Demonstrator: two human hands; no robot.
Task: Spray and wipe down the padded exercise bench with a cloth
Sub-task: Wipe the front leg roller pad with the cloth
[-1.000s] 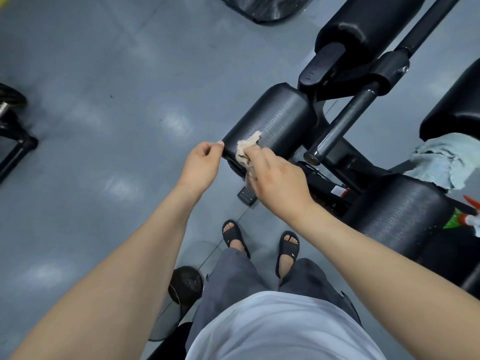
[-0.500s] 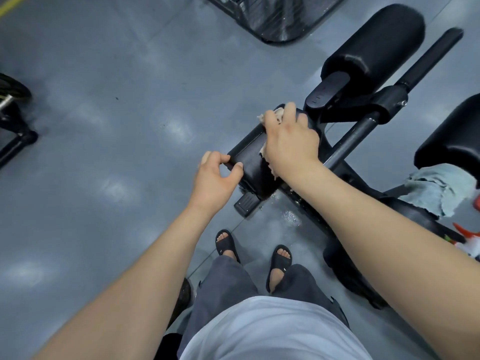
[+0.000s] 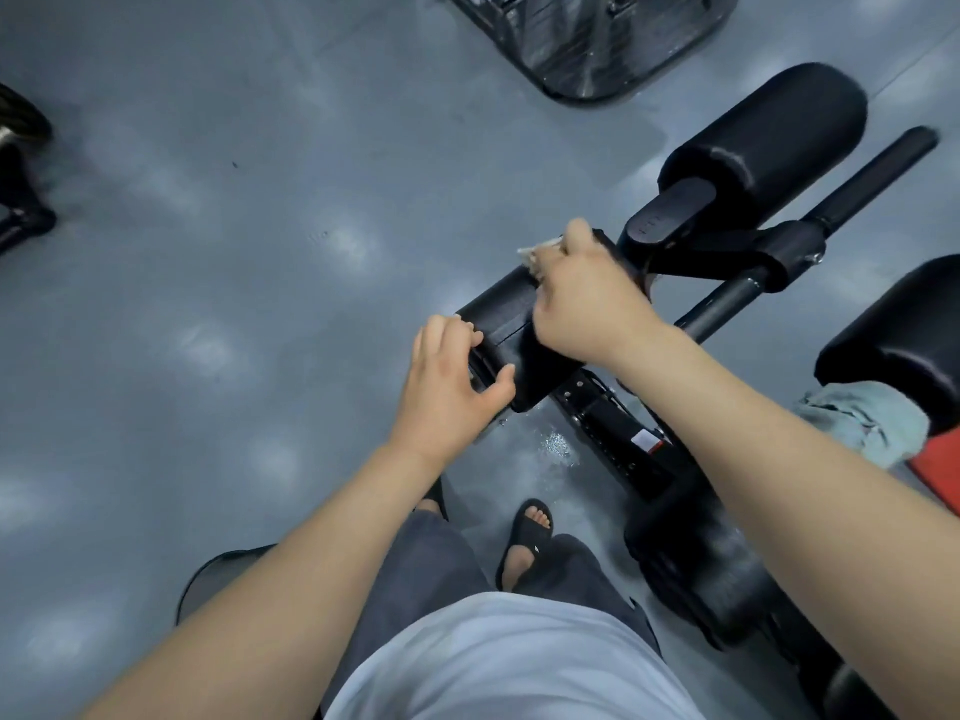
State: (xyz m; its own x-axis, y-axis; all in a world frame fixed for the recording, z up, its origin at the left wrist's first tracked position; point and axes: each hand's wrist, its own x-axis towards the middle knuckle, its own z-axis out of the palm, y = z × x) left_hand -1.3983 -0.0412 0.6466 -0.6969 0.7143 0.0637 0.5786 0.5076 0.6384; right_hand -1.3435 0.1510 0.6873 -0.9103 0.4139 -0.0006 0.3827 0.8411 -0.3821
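A black padded roller of the exercise bench lies in the middle of the head view. My right hand grips a small beige cloth and presses it on the roller's far end; only a corner of the cloth shows past my fingers. My left hand holds the roller's near end, thumb on one side and fingers curled over the edge. A second black roller pad sits further back. Another black pad is at the right edge.
A light blue rag and a red object lie by the right pad. A black metal bar runs diagonally behind the roller. Another machine's base stands at the top. My sandalled feet stand on the grey floor with a wet patch.
My right hand has slid the cloth along the roller from its near end to its far end. My left hand has closed round the near end of the roller.
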